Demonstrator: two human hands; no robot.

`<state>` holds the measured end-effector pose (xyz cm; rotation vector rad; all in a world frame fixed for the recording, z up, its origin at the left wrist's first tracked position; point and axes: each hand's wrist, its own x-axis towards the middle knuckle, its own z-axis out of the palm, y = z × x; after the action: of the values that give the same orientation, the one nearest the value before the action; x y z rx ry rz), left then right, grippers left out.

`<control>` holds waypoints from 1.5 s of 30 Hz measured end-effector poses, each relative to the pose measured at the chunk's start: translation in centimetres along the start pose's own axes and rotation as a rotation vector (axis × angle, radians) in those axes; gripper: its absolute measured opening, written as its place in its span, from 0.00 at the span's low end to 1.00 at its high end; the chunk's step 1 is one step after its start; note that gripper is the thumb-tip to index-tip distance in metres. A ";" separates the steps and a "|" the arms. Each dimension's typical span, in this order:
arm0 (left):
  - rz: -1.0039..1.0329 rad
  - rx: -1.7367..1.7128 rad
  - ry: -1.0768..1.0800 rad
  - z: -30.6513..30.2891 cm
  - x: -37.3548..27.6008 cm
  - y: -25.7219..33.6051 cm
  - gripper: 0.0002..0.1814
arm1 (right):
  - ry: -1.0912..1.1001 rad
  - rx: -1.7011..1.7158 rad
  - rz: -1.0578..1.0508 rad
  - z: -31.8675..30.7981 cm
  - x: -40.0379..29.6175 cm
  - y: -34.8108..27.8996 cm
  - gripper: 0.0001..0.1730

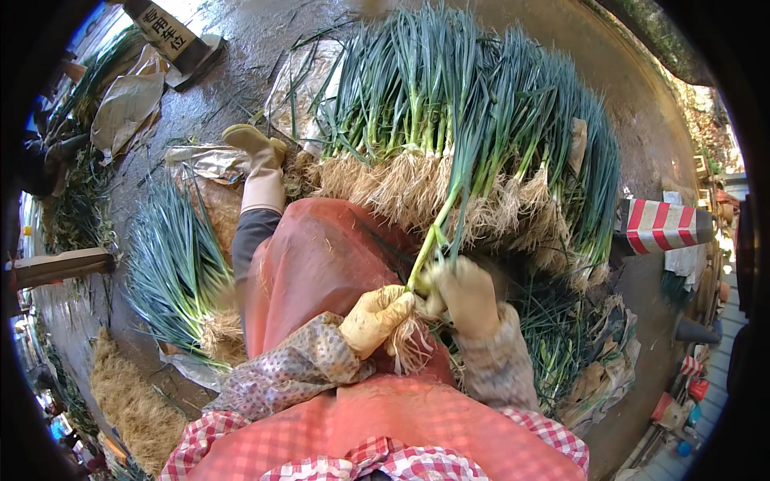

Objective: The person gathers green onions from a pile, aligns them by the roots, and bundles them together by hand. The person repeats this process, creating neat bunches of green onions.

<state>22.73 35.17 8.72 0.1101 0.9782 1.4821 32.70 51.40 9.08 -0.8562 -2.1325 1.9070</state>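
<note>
My left hand (378,318), in a pale yellow glove, grips a leek-like green onion (430,249) low on its stem. The onion's pale roots (411,347) hang below that hand, and its long leaves reach up and away from me. My right hand (466,296), also gloved and blurred by motion, is closed around a leaf of the same onion beside the stem. Just beyond both hands lies a wide row of green onions (415,114), roots towards me. A smaller pile of onions (180,270) rests to the left.
Discarded leaves (550,343) lie at my right beside a crumpled plastic sack (607,367). A red-and-white striped cone (665,226) stands farther right. At the upper left is another cone (168,36) bearing writing. A heap of cut roots (132,403) covers ground at lower left.
</note>
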 end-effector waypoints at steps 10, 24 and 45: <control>0.104 0.575 0.209 1.1 1.4 -2.0 0.12 | -0.338 -0.521 0.471 -9.3 -17.0 13.1 0.32; 0.341 1.142 0.340 0.1 1.7 -2.6 0.08 | -0.223 -0.451 -0.526 -2.1 -4.3 0.0 0.12; 0.085 -0.282 -0.481 -0.8 0.2 3.2 0.23 | -0.517 -0.988 0.316 -7.0 -5.8 5.0 0.26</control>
<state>19.72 35.44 10.11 0.2916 0.3777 1.5592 42.31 54.66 7.03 -0.9207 -3.5359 1.1470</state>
